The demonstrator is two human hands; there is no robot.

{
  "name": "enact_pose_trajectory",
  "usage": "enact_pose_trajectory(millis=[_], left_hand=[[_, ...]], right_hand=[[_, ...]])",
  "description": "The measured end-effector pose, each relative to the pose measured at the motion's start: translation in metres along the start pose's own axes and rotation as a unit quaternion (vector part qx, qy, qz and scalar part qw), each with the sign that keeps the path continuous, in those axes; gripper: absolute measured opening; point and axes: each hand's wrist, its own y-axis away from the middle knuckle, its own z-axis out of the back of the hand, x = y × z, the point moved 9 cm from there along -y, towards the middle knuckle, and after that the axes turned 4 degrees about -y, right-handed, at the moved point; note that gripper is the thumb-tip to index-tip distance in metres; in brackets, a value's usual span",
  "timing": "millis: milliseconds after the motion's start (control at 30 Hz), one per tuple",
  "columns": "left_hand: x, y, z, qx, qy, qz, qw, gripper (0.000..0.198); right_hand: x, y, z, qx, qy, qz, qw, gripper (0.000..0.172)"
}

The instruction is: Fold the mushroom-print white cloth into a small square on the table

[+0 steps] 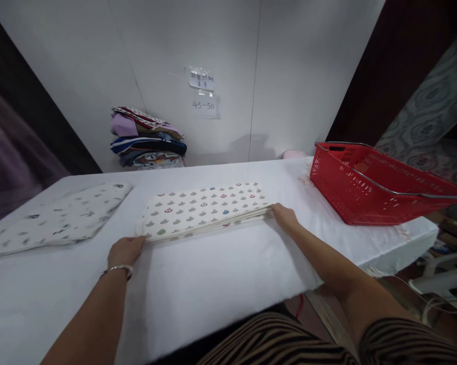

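A folded white cloth (201, 209) with grey, red, blue and green printed motifs lies on the white-covered table (221, 284) in front of me. My left hand (125, 252), with a silver bangle at the wrist, pinches its near left corner. At the near right corner, my right hand (284, 217) grips the layered edge between thumb and fingers. Several layers show along the near edge between my hands. To the left lies a second folded white cloth (67, 215) with dark and grey prints, apart from my left hand.
A red plastic basket (338, 185) with metal handles stands at the table's right end. Behind the table's far edge, a stack of folded fabrics (148, 142) rests against the wall. Paper labels (203, 105) hang on the wall. A white stool (445, 274) stands at lower right.
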Motion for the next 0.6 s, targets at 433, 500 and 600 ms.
enact_pose_trajectory(millis=[433,500,600], left_hand=[[-0.007,0.003,0.0,0.001,-0.038,-0.021,0.999,0.042],[-0.007,0.005,0.0,-0.004,-0.031,-0.021,0.999,0.04],[-0.007,0.006,0.0,-0.012,-0.03,-0.024,0.999,0.037]], right_hand=[[-0.004,0.011,-0.009,0.074,0.11,0.005,0.991,0.034],[-0.003,0.011,-0.009,0.076,0.11,0.006,0.991,0.034],[-0.001,0.013,-0.008,0.073,0.11,0.012,0.991,0.035]])
